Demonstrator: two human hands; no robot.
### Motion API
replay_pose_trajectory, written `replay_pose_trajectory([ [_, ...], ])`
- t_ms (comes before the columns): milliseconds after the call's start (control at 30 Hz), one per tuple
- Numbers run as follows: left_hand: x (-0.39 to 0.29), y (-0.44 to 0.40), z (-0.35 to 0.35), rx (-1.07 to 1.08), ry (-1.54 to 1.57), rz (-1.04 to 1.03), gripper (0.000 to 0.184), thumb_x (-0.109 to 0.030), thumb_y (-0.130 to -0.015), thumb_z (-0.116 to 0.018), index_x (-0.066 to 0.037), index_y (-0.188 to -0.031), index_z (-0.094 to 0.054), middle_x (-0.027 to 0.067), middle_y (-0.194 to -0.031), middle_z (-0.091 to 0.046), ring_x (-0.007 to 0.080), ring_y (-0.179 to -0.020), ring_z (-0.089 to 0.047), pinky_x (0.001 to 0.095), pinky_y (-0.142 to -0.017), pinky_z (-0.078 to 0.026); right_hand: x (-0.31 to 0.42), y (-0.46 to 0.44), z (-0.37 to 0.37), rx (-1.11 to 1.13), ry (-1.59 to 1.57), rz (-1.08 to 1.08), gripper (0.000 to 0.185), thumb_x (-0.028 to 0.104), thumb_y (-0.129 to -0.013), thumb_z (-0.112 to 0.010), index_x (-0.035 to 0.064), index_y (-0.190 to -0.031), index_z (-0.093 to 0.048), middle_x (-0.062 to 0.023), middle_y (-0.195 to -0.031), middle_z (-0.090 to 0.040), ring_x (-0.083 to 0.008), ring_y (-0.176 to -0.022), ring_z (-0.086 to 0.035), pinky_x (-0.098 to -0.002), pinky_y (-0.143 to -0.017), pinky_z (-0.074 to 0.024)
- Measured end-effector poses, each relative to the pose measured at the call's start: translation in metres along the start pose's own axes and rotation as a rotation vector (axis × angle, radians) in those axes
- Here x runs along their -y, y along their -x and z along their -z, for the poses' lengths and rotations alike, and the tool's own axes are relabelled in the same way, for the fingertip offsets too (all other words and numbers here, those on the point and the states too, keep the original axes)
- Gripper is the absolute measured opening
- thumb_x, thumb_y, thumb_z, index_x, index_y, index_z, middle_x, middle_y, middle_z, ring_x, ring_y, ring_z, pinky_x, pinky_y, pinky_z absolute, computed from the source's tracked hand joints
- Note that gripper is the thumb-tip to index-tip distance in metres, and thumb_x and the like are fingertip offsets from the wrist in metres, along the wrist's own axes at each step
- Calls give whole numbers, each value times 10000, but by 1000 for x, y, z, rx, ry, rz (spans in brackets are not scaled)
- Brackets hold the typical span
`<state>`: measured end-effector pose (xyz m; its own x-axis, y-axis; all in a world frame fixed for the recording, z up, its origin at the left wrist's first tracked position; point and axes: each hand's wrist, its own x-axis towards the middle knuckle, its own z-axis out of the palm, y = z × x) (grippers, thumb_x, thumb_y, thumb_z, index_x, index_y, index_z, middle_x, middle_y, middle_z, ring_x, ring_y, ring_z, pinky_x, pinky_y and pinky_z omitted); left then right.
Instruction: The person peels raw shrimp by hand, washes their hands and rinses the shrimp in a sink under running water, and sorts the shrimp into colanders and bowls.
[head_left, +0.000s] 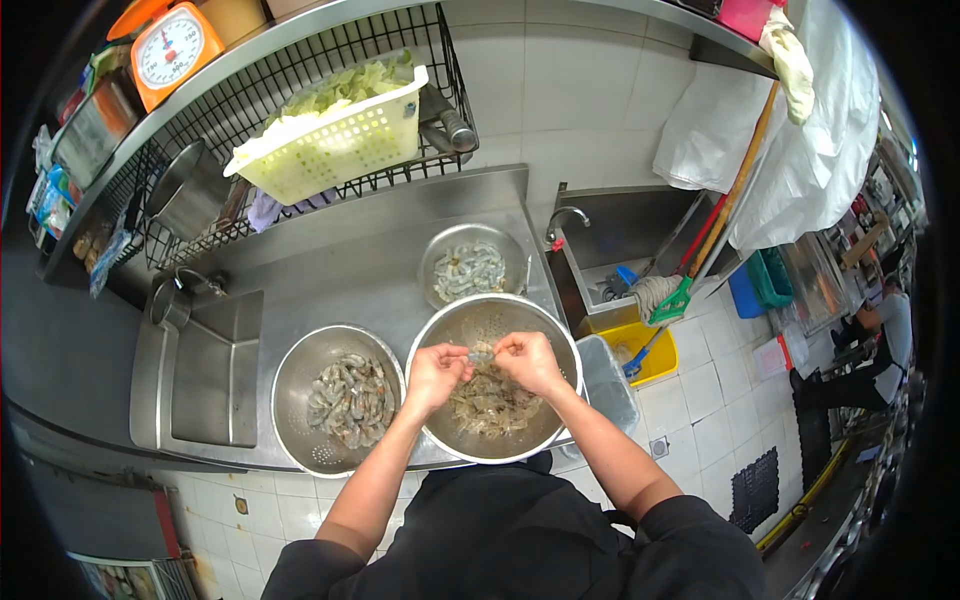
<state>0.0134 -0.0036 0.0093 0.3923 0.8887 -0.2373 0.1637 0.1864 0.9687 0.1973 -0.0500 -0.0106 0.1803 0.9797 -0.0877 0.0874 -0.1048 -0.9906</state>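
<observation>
Above a steel colander (541,318), my left hand (438,374) and my right hand (530,361) pinch a small greyish shrimp (481,357) between their fingertips. Shrimp shells (492,408) lie heaped in this colander below my hands. To the left, a second steel colander (297,372) holds a pile of whole shrimp (350,400) in their shells. Behind the hands, a smaller steel bowl (432,250) contains pale peeled shrimp (470,268). My fingers partly cover the shrimp they hold.
A steel sink (215,385) with a tap is at the left of the counter (340,290). Overhead, a wire rack (450,70) carries a basket (335,155) of leafy greens. At right are a mop sink, a yellow bucket (655,350) and a mop. Another person (875,350) is far right.
</observation>
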Motion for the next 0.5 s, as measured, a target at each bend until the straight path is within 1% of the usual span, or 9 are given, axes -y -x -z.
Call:
replay_pose_trajectory([
  [67, 4, -3, -1, 5, 0, -1, 181, 36, -836, -582, 96, -1002, -624, 116, -774, -676, 132, -645, -640, 245, -600, -525, -4, 0, 3, -7, -94, -55, 73, -3, -765, -648, -34, -831, -654, -26, -625, -600, -56, -510, -515, -218, -445, -394],
  [133, 5, -4, 0, 10, 0, -3, 163, 30, -824, -599, 95, -969, -634, 119, -760, -676, 132, -622, -633, 246, -576, -521, 5, 3, 7, 61, -335, -275, 71, -11, -775, -642, -24, -844, -650, -46, -619, -593, -66, -477, -501, -211, -387, -348],
  [200, 4, -7, 1, 19, 161, 63, 143, 20, -802, -630, 91, -925, -641, 131, -757, -678, 135, -591, -622, 250, -542, -513, 3, 2, 9, 41, -343, -282, 78, -22, -784, -628, -22, -861, -638, -49, -608, -581, -67, -446, -468, -215, -372, -317],
  [233, 4, -8, 1, 21, 160, 63, 143, 20, -802, -630, 91, -925, -641, 131, -757, -678, 135, -591, -622, 250, -542, -513, 1, 2, 9, 24, -351, -289, 88, -32, -793, -613, -19, -879, -625, -52, -597, -568, -68, -415, -435, -220, -356, -285],
  [267, 4, -9, 2, 19, 214, 91, 133, 28, -797, -630, 90, -914, -639, 137, -759, -678, 138, -585, -620, 251, -537, -513, 0, 2, 9, 23, -352, -289, 88, -32, -793, -613, -19, -879, -625, -52, -597, -568, -68, -415, -435, -220, -356, -285],
  [367, 8, -13, 5, 9, 335, 144, 119, 34, -793, -633, 87, -899, -634, 147, -762, -678, 142, -576, -617, 252, -525, -511, -8, 2, 13, 10, -391, -303, 75, -18, -760, -644, -22, -835, -645, -52, -619, -593, -66, -452, -490, -204, -362, -317],
  [433, 8, -14, 7, 0, 401, 168, 114, 32, -794, -636, 86, -895, -630, 150, -763, -677, 144, -574, -617, 250, -520, -509, -16, 2, 17, 2, -322, -279, 85, 17, -768, -643, -23, -842, -657, -61, -643, -615, -101, -483, -537, -241, -414, -398],
  [467, 7, -14, 8, -16, 432, 175, 115, 31, -799, -634, 84, -901, -626, 154, -765, -676, 144, -573, -615, 249, -517, -508, -20, 2, 19, 1, -323, -278, 85, 17, -768, -643, -23, -842, -657, -61, -643, -615, -101, -483, -537, -241, -414, -398],
  [500, 6, -14, 10, -31, 464, 182, 116, 30, -803, -632, 82, -906, -622, 158, -768, -674, 145, -571, -613, 247, -513, -507, -25, 3, 22, -62, -28, -158, 99, 34, -777, -633, -14, -854, -672, -62, -643, -623, -136, -529, -572, -272, -478, -446],
])
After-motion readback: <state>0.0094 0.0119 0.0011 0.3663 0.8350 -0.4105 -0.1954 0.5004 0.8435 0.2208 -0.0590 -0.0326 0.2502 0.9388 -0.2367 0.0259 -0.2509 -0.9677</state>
